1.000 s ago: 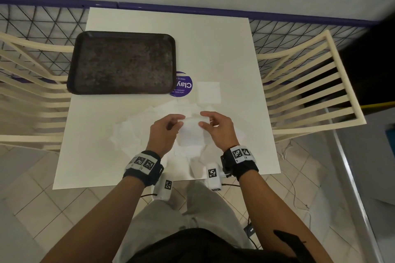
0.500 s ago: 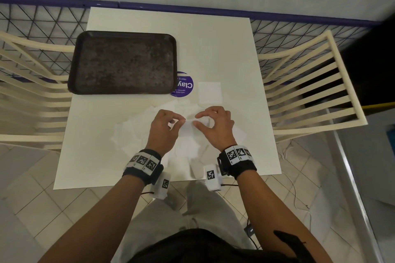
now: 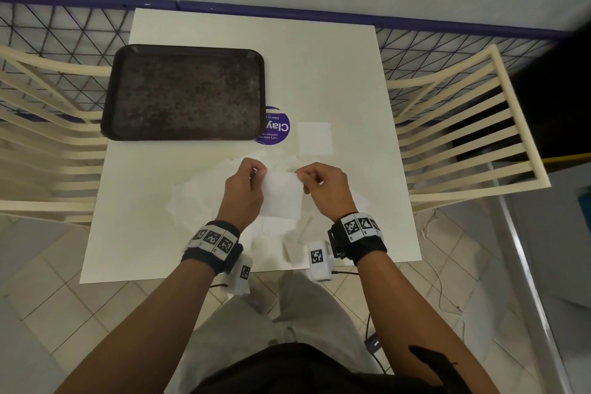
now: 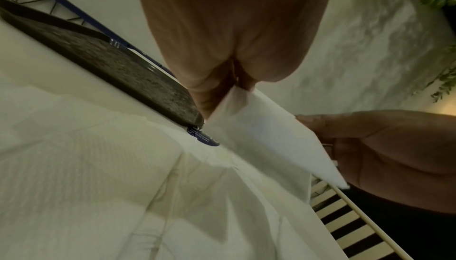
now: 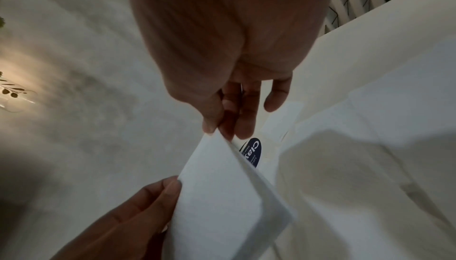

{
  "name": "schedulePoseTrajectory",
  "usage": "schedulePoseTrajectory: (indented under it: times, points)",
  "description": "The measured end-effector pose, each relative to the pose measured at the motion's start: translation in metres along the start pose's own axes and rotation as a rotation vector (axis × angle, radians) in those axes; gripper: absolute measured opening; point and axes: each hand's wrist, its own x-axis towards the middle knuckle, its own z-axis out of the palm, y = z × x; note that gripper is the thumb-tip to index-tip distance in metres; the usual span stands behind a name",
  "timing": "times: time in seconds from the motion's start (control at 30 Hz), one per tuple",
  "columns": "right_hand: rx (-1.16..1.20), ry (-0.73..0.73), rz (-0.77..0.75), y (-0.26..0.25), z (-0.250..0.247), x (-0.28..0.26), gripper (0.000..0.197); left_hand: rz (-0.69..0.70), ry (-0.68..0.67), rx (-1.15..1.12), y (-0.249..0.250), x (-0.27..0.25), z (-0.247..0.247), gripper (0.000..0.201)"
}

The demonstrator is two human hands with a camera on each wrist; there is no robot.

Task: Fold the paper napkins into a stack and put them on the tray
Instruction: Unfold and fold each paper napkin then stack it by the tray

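Observation:
A white paper napkin [image 3: 281, 193] hangs in the air above the table, folded double. My left hand [image 3: 244, 189] pinches its top left corner and my right hand [image 3: 323, 189] pinches its top right corner. The right wrist view shows the napkin [image 5: 222, 190] doubled over, my right fingers [image 5: 231, 116] on its upper edge. In the left wrist view the napkin [image 4: 261, 133] runs between both hands. Several unfolded napkins [image 3: 195, 201] lie spread on the table under my hands. One folded napkin [image 3: 314, 138] lies flat beyond them. The dark tray [image 3: 184, 93] sits bare at the far left.
A round purple sticker [image 3: 277, 126] lies on the white table [image 3: 335, 73] beside the tray's near right corner. Cream slatted chairs [image 3: 463, 137] stand on both sides. A black wire fence [image 3: 64, 25] and a wall run behind the table.
Both hands have lifted the napkin off the pile and drawn its top edge taut between them; half a second ago they were lower, working it close to the pile.

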Motion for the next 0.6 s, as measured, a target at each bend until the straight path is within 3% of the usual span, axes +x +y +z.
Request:
schedulePoseTrajectory:
  times: [0.2,0.37,0.6]
  points:
    - [0.119,0.06,0.054,-0.002,0.008,0.0,0.007,-0.04,0.049,-0.005,0.006,0.003,0.007,0.012]
    - [0.038,-0.036,0.208,0.002,0.015,0.003,0.012,-0.096,0.054,-0.004,0.005,0.015,0.01,0.012]
    - [-0.018,-0.031,0.209,0.019,0.008,0.026,0.005,-0.169,0.018,-0.05,0.002,0.017,0.013,0.017]
